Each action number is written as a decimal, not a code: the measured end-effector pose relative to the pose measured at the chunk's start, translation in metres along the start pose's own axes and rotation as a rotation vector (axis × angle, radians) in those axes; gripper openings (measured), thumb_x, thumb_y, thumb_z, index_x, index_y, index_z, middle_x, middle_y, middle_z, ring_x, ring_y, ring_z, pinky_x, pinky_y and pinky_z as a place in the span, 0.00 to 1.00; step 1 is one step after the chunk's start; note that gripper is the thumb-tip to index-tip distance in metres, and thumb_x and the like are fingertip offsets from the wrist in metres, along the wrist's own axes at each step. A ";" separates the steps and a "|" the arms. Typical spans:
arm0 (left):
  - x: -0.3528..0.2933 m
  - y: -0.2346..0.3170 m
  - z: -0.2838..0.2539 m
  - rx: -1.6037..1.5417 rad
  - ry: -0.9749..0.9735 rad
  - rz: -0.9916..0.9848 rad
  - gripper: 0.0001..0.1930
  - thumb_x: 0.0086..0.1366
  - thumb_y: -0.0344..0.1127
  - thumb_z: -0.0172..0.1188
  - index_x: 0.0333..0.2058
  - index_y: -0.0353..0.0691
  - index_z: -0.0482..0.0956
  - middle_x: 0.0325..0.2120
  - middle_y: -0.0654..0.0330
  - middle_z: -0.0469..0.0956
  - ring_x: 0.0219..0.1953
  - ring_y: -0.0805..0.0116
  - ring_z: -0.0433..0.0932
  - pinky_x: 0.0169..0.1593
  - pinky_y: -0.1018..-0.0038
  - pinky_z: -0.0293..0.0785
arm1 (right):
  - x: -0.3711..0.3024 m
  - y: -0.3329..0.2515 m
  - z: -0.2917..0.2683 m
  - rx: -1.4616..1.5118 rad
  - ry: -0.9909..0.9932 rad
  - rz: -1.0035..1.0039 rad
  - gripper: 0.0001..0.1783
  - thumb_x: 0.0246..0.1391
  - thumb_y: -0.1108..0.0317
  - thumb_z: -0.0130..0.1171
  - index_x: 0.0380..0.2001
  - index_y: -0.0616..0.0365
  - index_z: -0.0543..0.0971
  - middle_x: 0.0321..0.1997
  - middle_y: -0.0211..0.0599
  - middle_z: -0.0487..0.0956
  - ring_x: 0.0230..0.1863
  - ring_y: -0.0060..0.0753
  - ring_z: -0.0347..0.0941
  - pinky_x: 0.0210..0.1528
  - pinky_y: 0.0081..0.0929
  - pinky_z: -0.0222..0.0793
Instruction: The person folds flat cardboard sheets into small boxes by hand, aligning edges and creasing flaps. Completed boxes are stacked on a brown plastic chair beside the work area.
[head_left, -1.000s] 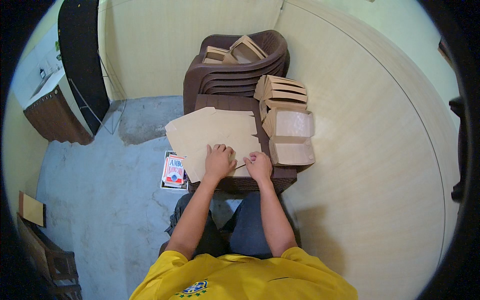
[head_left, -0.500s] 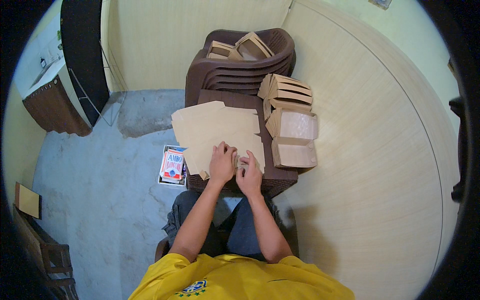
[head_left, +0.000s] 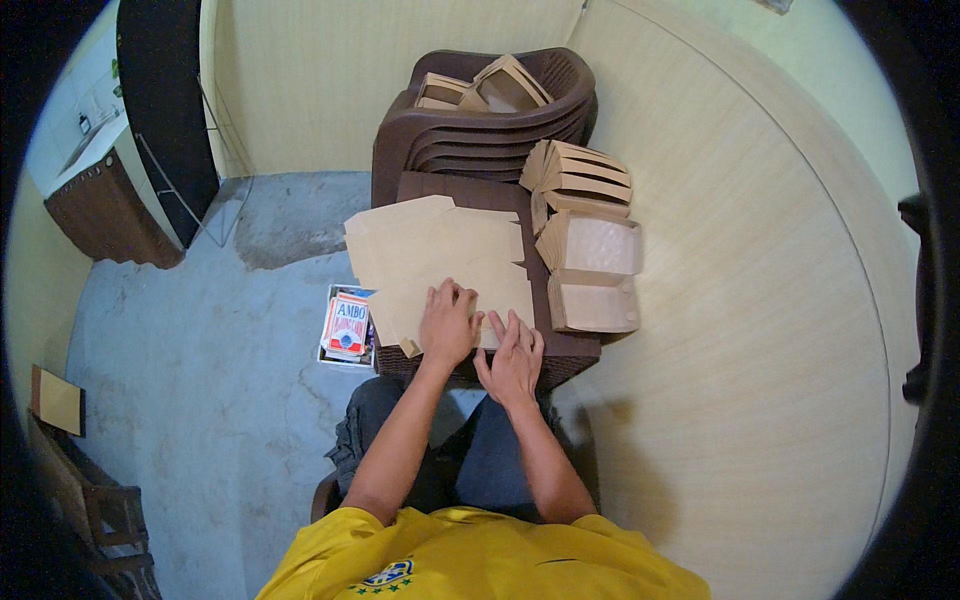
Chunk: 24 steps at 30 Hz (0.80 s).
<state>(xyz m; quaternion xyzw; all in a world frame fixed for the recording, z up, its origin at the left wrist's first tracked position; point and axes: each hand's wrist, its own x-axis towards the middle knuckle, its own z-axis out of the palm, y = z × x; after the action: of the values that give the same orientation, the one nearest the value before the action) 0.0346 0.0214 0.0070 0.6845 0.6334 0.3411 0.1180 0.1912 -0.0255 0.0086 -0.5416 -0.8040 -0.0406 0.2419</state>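
A flat brown cardboard box blank (head_left: pixel 425 245), cut with flaps and slits along its edges, lies on a brown surface in front of me. My left hand (head_left: pixel 449 325) rests palm down on the near part of the blank, its fingers lying over the board. Close beside it to the right, my right hand (head_left: pixel 514 362) touches the near right edge of the blank with its fingers spread. A small folded tab sticks up at the blank's near left corner. Beneath my hands, the board's near edge is partly hidden.
Folded cardboard boxes (head_left: pixel 600 250) stand in nested rows along the right side. More boxes (head_left: pixel 510 85) sit on the stacked brown plastic chairs (head_left: pixel 470 135) behind the blank. On the floor at left is a white box (head_left: pixel 322 352) holding small card packs. A pale wall (head_left: pixel 750 330) curves along the right.
My right hand has shifted slightly right, and its curled fingers have straightened and spread over the blank's near edge. My left hand stays nearly in place.
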 end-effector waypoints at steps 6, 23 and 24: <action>0.000 -0.005 0.013 -0.010 0.032 -0.003 0.22 0.70 0.41 0.67 0.60 0.41 0.81 0.64 0.46 0.74 0.75 0.46 0.65 0.81 0.46 0.53 | -0.016 -0.014 -0.019 -0.031 -0.064 0.061 0.41 0.59 0.49 0.69 0.66 0.63 0.69 0.66 0.40 0.80 0.63 0.49 0.74 0.66 0.55 0.60; -0.003 -0.001 -0.008 0.054 0.013 0.064 0.42 0.51 0.46 0.81 0.64 0.37 0.77 0.66 0.51 0.74 0.71 0.49 0.69 0.75 0.54 0.64 | 0.077 -0.001 -0.006 0.136 -0.202 0.499 0.27 0.63 0.50 0.61 0.49 0.66 0.86 0.50 0.60 0.84 0.55 0.61 0.82 0.57 0.54 0.78; -0.005 -0.002 -0.007 0.091 0.011 0.050 0.44 0.51 0.45 0.82 0.65 0.37 0.75 0.66 0.51 0.74 0.73 0.49 0.68 0.75 0.54 0.64 | 0.083 -0.006 -0.007 0.108 -0.233 0.541 0.28 0.62 0.49 0.62 0.47 0.67 0.87 0.50 0.62 0.84 0.54 0.62 0.82 0.57 0.55 0.79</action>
<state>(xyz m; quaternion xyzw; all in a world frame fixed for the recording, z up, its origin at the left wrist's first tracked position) 0.0291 0.0155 0.0099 0.7030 0.6315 0.3184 0.0748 0.1639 0.0403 0.0516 -0.7236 -0.6538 0.1305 0.1786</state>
